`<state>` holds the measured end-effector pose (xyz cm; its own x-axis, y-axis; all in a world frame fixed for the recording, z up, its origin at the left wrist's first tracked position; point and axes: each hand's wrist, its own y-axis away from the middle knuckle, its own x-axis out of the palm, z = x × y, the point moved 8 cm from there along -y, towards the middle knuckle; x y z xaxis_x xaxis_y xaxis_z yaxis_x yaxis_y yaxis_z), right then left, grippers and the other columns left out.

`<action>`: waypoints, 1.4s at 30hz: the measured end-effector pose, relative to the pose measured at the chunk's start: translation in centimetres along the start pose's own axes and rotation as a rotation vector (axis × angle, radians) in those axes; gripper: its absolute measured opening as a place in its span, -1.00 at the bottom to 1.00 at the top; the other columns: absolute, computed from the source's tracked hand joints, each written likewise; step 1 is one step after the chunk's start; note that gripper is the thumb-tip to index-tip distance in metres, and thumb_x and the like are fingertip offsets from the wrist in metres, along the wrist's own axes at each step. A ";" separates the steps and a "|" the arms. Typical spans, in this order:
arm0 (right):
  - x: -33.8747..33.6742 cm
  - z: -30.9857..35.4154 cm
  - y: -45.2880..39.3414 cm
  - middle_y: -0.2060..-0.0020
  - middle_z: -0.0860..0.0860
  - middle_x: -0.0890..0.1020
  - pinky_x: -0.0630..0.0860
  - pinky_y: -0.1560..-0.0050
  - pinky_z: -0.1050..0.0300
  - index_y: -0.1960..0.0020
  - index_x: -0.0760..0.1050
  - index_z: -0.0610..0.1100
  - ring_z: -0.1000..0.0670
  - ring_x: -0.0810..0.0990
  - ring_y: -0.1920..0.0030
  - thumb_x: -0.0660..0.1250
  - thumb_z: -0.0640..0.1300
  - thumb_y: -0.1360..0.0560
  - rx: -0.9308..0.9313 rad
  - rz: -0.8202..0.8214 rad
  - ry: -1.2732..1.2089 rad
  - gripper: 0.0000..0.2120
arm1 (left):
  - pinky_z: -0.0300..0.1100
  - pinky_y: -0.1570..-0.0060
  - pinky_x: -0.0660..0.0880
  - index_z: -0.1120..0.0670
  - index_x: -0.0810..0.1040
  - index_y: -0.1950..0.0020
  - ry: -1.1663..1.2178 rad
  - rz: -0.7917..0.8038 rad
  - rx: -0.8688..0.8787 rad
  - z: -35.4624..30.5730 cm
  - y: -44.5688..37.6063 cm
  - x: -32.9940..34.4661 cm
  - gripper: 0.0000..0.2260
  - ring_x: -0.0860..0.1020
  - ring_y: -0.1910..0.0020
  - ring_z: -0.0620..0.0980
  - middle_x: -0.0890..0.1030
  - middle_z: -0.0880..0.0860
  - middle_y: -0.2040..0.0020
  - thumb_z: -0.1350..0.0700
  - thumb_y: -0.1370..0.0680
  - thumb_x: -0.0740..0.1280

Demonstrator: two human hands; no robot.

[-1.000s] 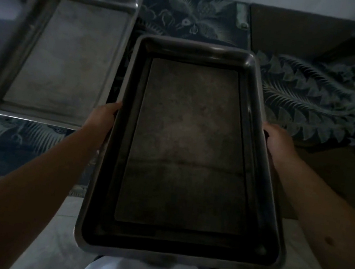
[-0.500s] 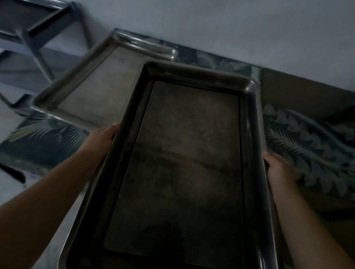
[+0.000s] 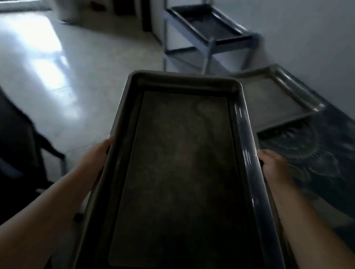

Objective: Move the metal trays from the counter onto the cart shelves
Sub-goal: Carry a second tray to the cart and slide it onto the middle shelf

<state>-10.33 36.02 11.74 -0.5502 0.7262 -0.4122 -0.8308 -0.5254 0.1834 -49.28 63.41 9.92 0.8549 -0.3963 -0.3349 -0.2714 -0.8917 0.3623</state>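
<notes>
Carrying a dark metal tray (image 3: 179, 179) at waist height, gripped by both long rims: left hand (image 3: 98, 157) closed on the left rim, right hand (image 3: 273, 169) closed on the right rim, thumbs over the edges, fingers out of sight beneath. Held clear of the counter, long axis running straight away from the body, far short end leading.

Head view only, so one pass. Beyond the tray's far end and slightly to the right, the cart (image 3: 208, 32) against the wall, well apart across open floor (image 3: 52, 68), handle at its far end. Top shelf (image 3: 204, 24) dark and rimmed; possibly a tray already on it, though dim light and blur leave that unsettled. Lower shelves visible under it, contents unreadable.

Second tray (image 3: 276, 97), paler, resting on the leaf-patterned counter (image 3: 336, 169) to the right, near the right hand's side and between body and cart.

Key relation for the coming move: cart ahead and a little right of the tray's long axis, cart shelf lying at an angle to that axis. Likely needs a small turn to the right to line the tray up with a shelf before sliding it in. Right hand nearer the counter edge, so some care against clipping the second tray while passing.

Dark chair (image 3: 9, 139) off to the left, clear of the path.
</notes>
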 end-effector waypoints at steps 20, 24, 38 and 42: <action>32.0 15.5 -3.7 0.32 -0.10 0.63 0.50 0.39 0.24 0.17 0.61 -0.23 0.03 0.61 0.36 0.26 -0.14 -0.56 -0.087 0.455 -0.073 -0.76 | -0.05 0.21 0.62 0.06 0.74 0.11 0.505 -0.369 -0.172 10.1 -4.5 -24.1 -0.66 0.71 0.18 0.11 0.73 0.17 0.15 -0.20 -0.45 0.40; 34.9 17.1 -5.3 0.43 0.02 0.63 0.44 0.48 0.35 0.20 0.61 -0.21 0.12 0.59 0.42 0.26 -0.13 -0.56 -0.071 0.433 -0.074 -0.75 | -0.06 0.25 0.61 0.04 0.74 0.08 0.463 -0.322 -0.182 8.8 -7.9 -26.3 -0.58 0.71 0.17 0.12 0.73 0.16 0.15 -0.28 -0.35 0.41; 48.5 23.8 -23.1 0.32 -0.02 0.65 0.48 0.29 0.27 0.22 0.61 -0.14 0.08 0.61 0.29 0.27 -0.12 -0.56 -0.086 0.447 -0.020 -0.76 | -0.14 0.31 0.54 0.02 0.69 0.05 0.356 -0.381 -0.117 1.1 -28.6 -28.1 -0.80 0.69 0.27 -0.01 0.72 0.08 0.22 -0.03 -0.61 0.31; 52.8 29.1 -30.2 0.13 -0.16 0.64 0.50 -0.01 0.01 0.04 0.61 -0.26 -0.09 0.59 0.10 0.25 -0.13 -0.56 -0.134 0.492 0.049 -0.77 | -0.21 0.34 0.54 -0.03 0.68 0.07 0.320 -0.445 -0.087 -2.9 -35.9 -28.8 -0.84 0.67 0.29 -0.05 0.70 0.04 0.24 0.07 -0.61 0.32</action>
<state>-16.70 103.10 10.42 -0.8660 0.3589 -0.3480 -0.4550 -0.8543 0.2513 -62.84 107.51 9.10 0.9740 0.1130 -0.1961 0.1727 -0.9312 0.3210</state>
